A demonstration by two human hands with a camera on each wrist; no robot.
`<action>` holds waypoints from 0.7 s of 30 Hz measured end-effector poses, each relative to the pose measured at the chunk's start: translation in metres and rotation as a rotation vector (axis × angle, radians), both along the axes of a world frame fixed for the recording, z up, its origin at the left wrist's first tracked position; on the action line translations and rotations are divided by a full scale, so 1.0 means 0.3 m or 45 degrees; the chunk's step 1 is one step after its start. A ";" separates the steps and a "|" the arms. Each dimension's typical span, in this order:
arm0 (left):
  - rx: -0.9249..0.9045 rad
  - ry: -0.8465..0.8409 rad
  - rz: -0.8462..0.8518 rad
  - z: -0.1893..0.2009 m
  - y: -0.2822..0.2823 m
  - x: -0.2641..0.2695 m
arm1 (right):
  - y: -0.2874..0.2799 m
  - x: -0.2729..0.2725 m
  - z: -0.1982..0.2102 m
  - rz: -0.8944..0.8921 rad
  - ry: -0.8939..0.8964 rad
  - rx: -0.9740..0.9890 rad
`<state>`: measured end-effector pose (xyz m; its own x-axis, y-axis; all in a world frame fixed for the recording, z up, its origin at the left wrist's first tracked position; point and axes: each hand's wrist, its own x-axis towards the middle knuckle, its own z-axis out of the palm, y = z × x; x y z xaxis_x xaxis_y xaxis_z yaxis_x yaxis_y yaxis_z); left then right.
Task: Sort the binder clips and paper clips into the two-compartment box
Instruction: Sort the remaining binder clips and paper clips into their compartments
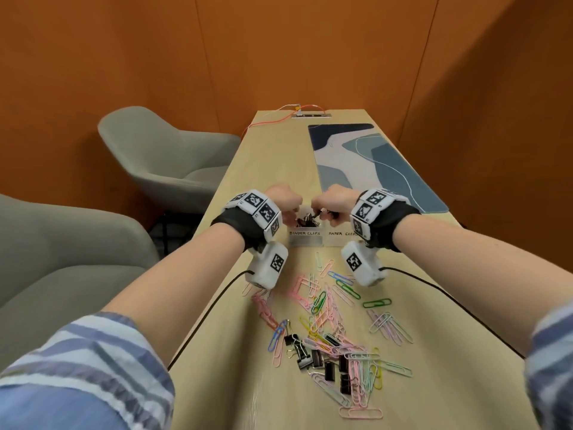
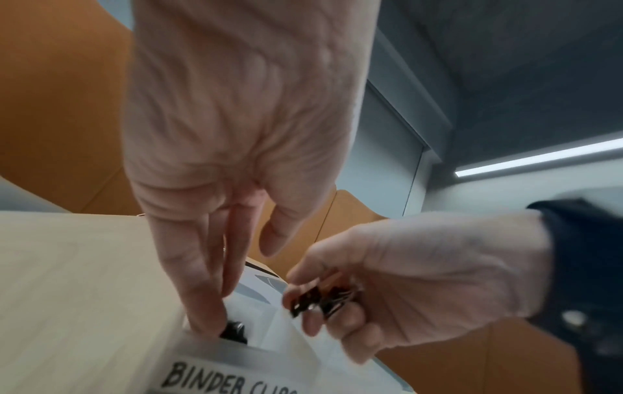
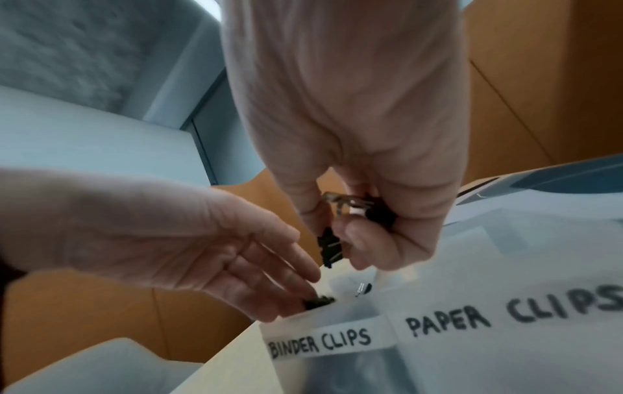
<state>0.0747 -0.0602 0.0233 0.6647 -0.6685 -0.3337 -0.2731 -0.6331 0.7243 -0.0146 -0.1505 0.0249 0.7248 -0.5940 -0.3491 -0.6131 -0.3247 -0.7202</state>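
Over the translucent plastic box [image 3: 337, 344] lettered "BINDER CLIPS" and "PAPER CLIPS", the right hand [image 3: 354, 160] pinches black metal binder clips [image 3: 328, 248] hanging lengthwise downward; left hand [image 2: 236, 133] fingers straight, dipping into the binder compartment

even, bright indoor light; a ceiling light strip [image 2: 539, 157] glows in the left wrist view. soft shadows under the forearms. head view bends at its edges; both wrist views are smeared with blur.
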 end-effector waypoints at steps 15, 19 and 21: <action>0.283 -0.246 -0.681 0.010 0.345 -0.213 | 0.185 -0.190 0.033 0.396 -0.124 -0.341; 0.414 -0.273 -0.930 -0.049 0.413 -0.304 | 0.285 -0.358 -0.036 0.877 0.118 -0.485; 0.446 -0.367 -0.989 -0.085 0.424 -0.331 | 0.321 -0.421 -0.075 0.961 0.115 -0.510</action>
